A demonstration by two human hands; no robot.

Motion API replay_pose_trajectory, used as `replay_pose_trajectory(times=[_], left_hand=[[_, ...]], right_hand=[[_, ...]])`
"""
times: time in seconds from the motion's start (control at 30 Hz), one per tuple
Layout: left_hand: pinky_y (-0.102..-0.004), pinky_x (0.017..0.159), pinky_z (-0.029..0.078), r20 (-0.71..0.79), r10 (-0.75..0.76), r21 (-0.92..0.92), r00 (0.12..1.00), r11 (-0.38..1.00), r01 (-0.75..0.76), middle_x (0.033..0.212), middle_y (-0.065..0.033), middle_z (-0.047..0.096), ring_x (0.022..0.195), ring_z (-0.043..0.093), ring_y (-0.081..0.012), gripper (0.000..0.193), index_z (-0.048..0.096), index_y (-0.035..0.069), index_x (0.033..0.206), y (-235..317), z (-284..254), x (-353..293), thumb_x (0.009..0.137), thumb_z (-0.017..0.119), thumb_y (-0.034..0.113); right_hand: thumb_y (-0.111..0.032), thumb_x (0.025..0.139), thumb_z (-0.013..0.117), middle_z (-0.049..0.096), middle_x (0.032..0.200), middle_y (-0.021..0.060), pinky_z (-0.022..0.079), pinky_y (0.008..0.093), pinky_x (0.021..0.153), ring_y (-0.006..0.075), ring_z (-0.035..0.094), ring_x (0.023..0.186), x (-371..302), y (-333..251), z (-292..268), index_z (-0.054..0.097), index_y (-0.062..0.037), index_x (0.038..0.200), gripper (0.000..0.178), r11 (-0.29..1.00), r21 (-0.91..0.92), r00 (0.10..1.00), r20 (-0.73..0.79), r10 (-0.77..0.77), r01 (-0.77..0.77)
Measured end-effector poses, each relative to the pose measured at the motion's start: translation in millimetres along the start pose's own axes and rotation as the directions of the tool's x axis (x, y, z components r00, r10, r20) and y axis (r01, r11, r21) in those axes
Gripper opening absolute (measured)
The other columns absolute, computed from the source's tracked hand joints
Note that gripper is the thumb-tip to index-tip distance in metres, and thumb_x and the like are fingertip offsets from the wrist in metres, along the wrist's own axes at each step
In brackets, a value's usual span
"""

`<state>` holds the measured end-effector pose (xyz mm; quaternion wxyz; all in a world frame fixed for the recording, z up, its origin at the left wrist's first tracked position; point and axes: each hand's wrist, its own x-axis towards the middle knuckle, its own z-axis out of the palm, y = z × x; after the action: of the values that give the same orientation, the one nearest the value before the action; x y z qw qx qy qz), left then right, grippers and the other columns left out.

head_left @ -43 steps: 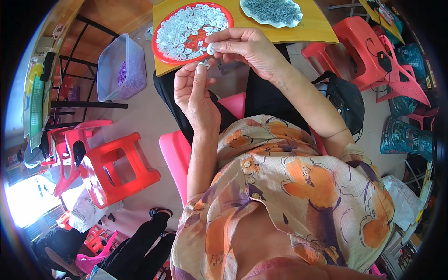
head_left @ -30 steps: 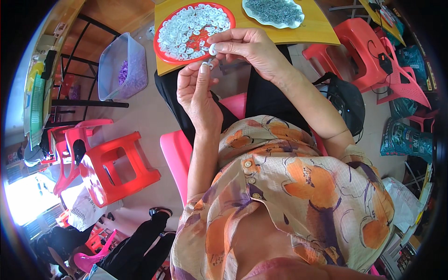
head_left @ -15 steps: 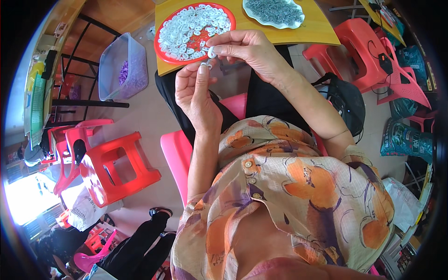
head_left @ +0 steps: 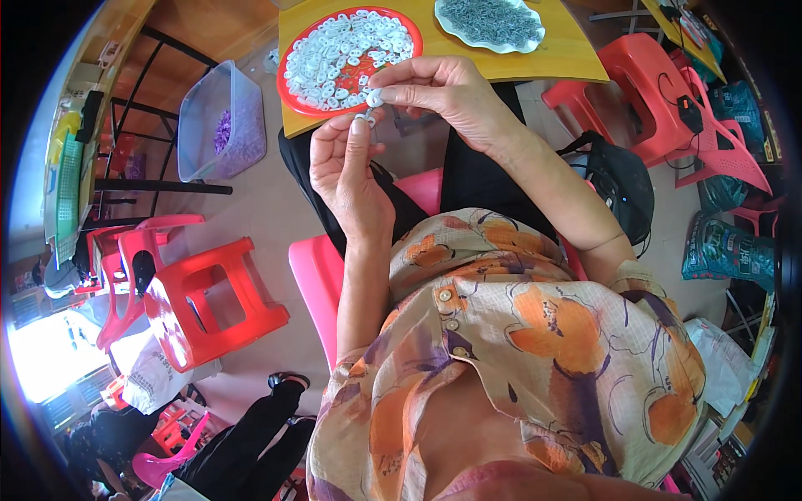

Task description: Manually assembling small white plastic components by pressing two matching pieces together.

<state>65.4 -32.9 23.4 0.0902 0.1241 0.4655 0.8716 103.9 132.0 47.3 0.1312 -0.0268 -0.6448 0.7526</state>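
Observation:
Just past the near edge of the table, my two hands meet by the red plate. My right hand (head_left: 443,90) pinches a small white plastic piece (head_left: 374,98) with holes between thumb and fingertips. Below it, my left hand (head_left: 355,179) has its thumb pressed to the forefinger on a small pale part (head_left: 366,120), too small to name. The two parts sit close together, perhaps touching. Many similar white pieces lie in the round red plate (head_left: 289,98) behind my hands. A white scalloped plate (head_left: 493,47) of thin grey metal pins stands to its right.
Both plates rest on a yellow table (head_left: 560,67). A clear plastic bin (head_left: 194,150) with purple pieces is at the left, and red stools (head_left: 192,334) stand lower left. More red stools (head_left: 639,92) and a black bag (head_left: 618,179) are at the right. Another person's dark-trousered legs (head_left: 242,447) show lower left.
My left hand has shifted slightly left. The white piece in my right hand has moved a little left and down, closer to the part in my left hand.

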Motion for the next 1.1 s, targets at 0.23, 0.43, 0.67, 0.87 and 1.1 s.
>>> replay_pose_trajectory(times=[0.23, 0.43, 0.67, 0.87, 1.1], left_hand=[[-0.0225, 0.071, 0.05, 0.01, -0.068, 0.034, 0.998, 0.997, 0.067, 0.101, -0.008, 0.075, 0.097, 0.073, -0.0138, 0.012, 0.065, 0.002, 0.11, -4.8, -0.4, 0.3, 0.099, 0.068, 0.006], [-0.0223, 0.071, 0.054, 0.008, -0.059, 0.033, 0.998, 0.998, 0.059, 0.103, -0.0101, 0.075, 0.099, 0.074, -0.0176, 0.013, 0.065, 0.002, 0.111, -6.4, -2.9, 1.3, 0.1, 0.068, 0.007], [-0.0225, 0.071, 0.05, -0.003, -0.07, 0.039, 0.998, 0.997, 0.07, 0.102, -0.0085, 0.075, 0.096, 0.072, -0.0135, 0.013, 0.065, 0.002, 0.11, -6.5, -1.2, 0.2, 0.099, 0.069, 0.007], [-0.0237, 0.072, 0.052, -0.034, 0.046, 0.059, 0.998, 0.997, -0.044, 0.1, -0.0083, 0.074, 0.093, 0.071, -0.0124, 0.014, 0.065, 0.001, 0.11, -4.7, 0.5, -0.8, 0.098, 0.07, 0.007], [-0.0238, 0.073, 0.052, -0.05, 0.04, 0.064, 0.998, 0.997, -0.037, 0.099, -0.0064, 0.073, 0.092, 0.07, -0.0112, 0.014, 0.065, 0.001, 0.11, -4.6, 0.7, -0.1, 0.098, 0.07, 0.007]], right_hand=[[-0.015, 0.095, 0.075, 0.075, 0.099, 0.0026, 0.053, 0.0215, 0.083, 0.0062, 0.067, 0.09, -1.0, -1.2, 1.9, 0.076, -0.0039, 0.117, 0.025, 0.998, 0.059, 1.0, -0.001, -0.031, 0.031], [-0.013, 0.096, 0.074, 0.076, 0.101, 0.0032, 0.054, 0.0207, 0.083, 0.0068, 0.069, 0.092, -1.1, -1.0, 2.2, 0.076, -0.0033, 0.117, 0.023, 0.998, 0.04, 0.999, 0.007, -0.052, 0.052], [-0.013, 0.095, 0.074, 0.076, 0.098, 0.0024, 0.053, 0.0211, 0.082, 0.007, 0.069, 0.092, -0.3, 1.7, 2.6, 0.076, -0.0031, 0.117, 0.023, 0.999, 0.028, 0.999, -0.015, -0.045, 0.046], [-0.014, 0.094, 0.075, 0.077, 0.102, 0.004, 0.052, 0.0214, 0.084, 0.007, 0.068, 0.094, 0.5, 2.6, 1.0, 0.077, -0.004, 0.116, 0.025, 0.999, 0.029, 1.0, -0.007, -0.019, 0.019], [-0.014, 0.095, 0.074, 0.077, 0.103, 0.0048, 0.053, 0.0219, 0.086, 0.0073, 0.068, 0.095, -0.1, 2.4, 2.0, 0.078, -0.004, 0.116, 0.023, 0.998, -0.057, 1.0, -0.001, -0.015, 0.015]])
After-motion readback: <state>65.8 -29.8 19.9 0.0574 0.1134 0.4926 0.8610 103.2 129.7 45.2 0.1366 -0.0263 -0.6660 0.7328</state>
